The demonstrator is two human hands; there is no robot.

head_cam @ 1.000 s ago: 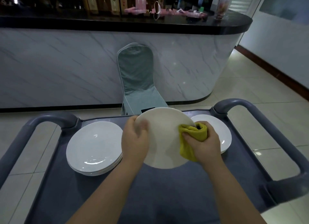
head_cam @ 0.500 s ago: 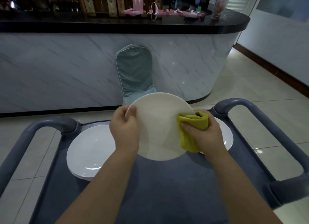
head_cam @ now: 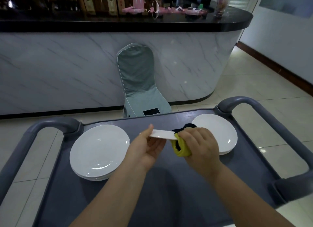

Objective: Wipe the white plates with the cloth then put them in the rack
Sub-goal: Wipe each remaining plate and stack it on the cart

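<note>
One white plate [head_cam: 162, 135] is held in the air above the middle of the grey cart tray [head_cam: 152, 193], apart from its surface. The plate lies nearly flat and shows almost edge-on as a thin white sliver. Its visible long axis runs left to right across the cart, and its face is turned upward.

The left hand [head_cam: 145, 145] pinches the plate's left rim, thumb on top and fingers curled underneath. The right hand [head_cam: 198, 145] is clamped on the yellow cloth [head_cam: 182, 149], which is folded over the plate's right rim. A dark part of the cloth bulges above the plate and the yellow part wraps below it. The two hands sit close together, with only the plate's width between them.

The tray holds two piles of white plates, all lying face up. The left stack [head_cam: 100, 150] sits on the cart's left side, near the far left handle [head_cam: 25, 142], and several rims show at its near edge. The right stack [head_cam: 218, 130] sits at the cart's far right corner, just beside the right handle [head_cam: 271, 116], and the right hand partly covers it. The held plate hangs between the two stacks and touches neither.

Beyond the cart's far edge stands a grey covered chair [head_cam: 138, 81] with a dark phone [head_cam: 151, 111] on its seat. Behind it is a marble-fronted counter [head_cam: 118, 23].
</note>
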